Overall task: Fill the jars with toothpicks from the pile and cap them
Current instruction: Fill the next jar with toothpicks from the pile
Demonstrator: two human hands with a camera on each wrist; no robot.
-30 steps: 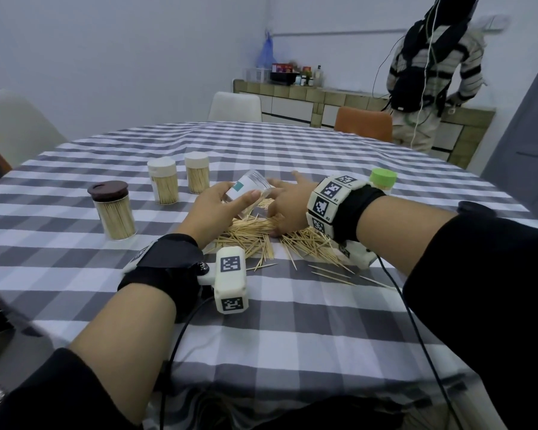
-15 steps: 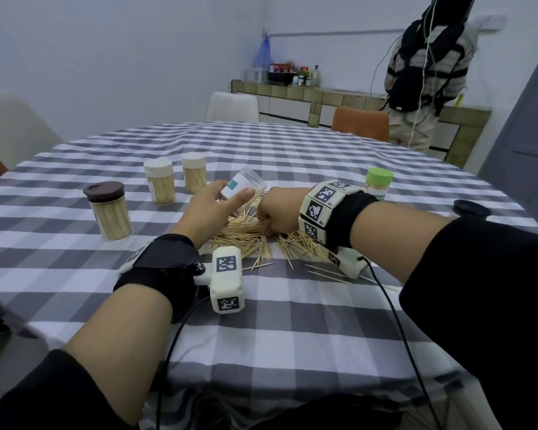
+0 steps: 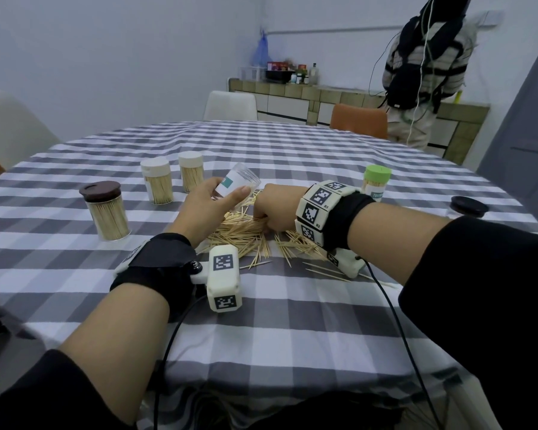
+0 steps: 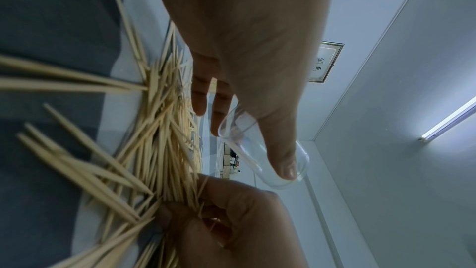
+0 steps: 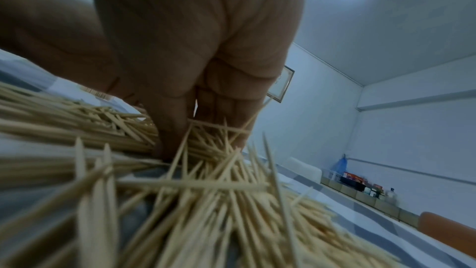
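A round table [image 3: 292, 321] under a grey-and-white checked cloth fills the room's middle. Near its centre lies the toothpick pile [image 3: 249, 234]. The right hand [image 3: 277, 209] has its fingers curled into the pile, pinching a bunch of sticks. Just left, the left hand [image 3: 205, 206] grips an empty clear jar [image 3: 238, 183], tilted with its mouth toward the far right, above the pile. To the left stand three capped, filled jars [image 3: 107, 211]; to the right a green-capped jar [image 3: 376, 183] and a loose dark lid [image 3: 469, 206].
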